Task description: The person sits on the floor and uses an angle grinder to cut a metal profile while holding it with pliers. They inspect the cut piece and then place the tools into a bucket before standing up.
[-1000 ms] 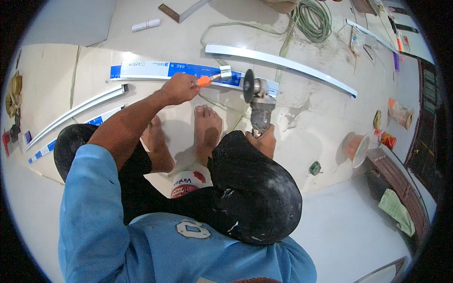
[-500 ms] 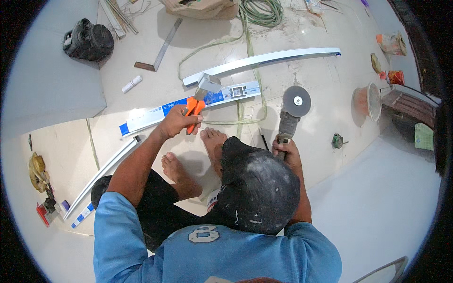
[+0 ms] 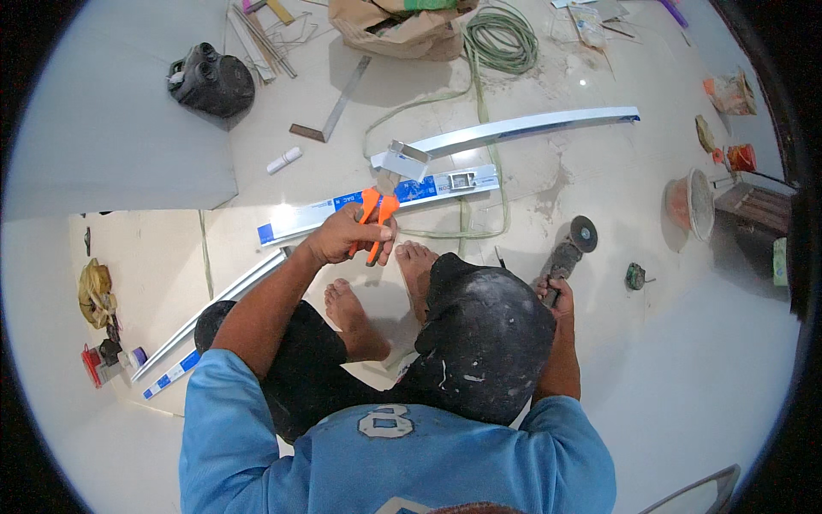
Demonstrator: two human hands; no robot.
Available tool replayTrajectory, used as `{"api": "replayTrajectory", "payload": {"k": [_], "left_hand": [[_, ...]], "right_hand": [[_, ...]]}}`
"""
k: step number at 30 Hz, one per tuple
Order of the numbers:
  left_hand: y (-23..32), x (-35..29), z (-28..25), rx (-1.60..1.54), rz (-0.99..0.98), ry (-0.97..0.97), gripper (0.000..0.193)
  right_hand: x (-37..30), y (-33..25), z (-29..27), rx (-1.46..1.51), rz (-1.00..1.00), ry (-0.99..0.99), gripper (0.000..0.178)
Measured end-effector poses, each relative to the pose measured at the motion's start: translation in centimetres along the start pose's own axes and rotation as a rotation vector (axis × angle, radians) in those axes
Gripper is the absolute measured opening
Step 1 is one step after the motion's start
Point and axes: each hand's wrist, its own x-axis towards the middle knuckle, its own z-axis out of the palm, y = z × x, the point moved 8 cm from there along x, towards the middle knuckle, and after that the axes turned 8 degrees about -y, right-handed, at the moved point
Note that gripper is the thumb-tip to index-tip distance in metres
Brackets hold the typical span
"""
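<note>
Seen from the head camera, a person squatting barefoot over a pale tiled floor point(image 3: 514, 201) has a tool in each hand, the two now spread well apart. A second ago the disc was up close to the workpiece; now the grinder is down to the right, beside the knee, clear of the metal. That gap suggests no cutting is under way at this moment.

The left hand point(image 3: 360, 231) is closed around orange-and-grey handled pliers point(image 3: 388, 208), whose handles stand slightly apart. Just beyond that hand, at the tip of the pliers, is a short white-and-silver metal channel piece point(image 3: 406, 163), apparently gripped, though the bite itself is too small to make out.

The right hand point(image 3: 557, 295) is wrapped around the body of a grey angle grinder point(image 3: 566, 254), with its dark round disc point(image 3: 583, 234) pointing forward of the fingers. Whether the disc is spinning cannot be told.

Ahead of the left hand lies a long white strip with blue film point(image 3: 291, 224), a small open metal frame point(image 3: 462, 188) resting on it to the hand's right. Farther ahead, a long white metal rail point(image 3: 531, 126) stretches rightward; a steel try square point(image 3: 344, 98) lies beyond.
</note>
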Motion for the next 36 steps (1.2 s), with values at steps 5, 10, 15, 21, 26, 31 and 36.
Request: {"api": "replayTrajectory", "payload": {"k": [5, 10, 15, 21, 26, 31, 36], "left_hand": [[2.4, -1.9, 1.5, 0.144, 0.052, 0.054, 0.026], [4.6, -4.3, 2.7, 0.237, 0.044, 0.154, 0.024], [5.5, -7.5, 2.8, 0.41, 0.026, 0.314, 0.024], [6.9, -10.3, 3.8, 0.457, 0.076, 0.398, 0.025], [7.0, -11.6, 4.6, 0.442, 0.095, 0.403, 0.026], [7.2, -12.1, 5.5, 0.354, 0.167, 0.352, 0.026], [7.5, -12.1, 6.0, 0.317, 0.228, 0.32, 0.026]], "right_hand": [[0.3, -0.3, -1.3, 0.029, 0.017, -0.05, 0.031], [1.0, -0.6, -1.1, -0.03, 0.019, -0.128, 0.029], [0.3, 0.2, 0.9, -0.065, 0.072, -0.146, 0.025], [0.0, -0.4, -0.3, -0.226, 0.016, 0.065, 0.021], [1.1, -0.5, -2.9, -0.242, 0.019, 0.1, 0.022], [-0.3, -1.2, -1.4, -0.306, 0.003, 0.168, 0.024], [-0.7, -2.2, -0.9, -0.518, 0.063, 0.103, 0.027]]}}
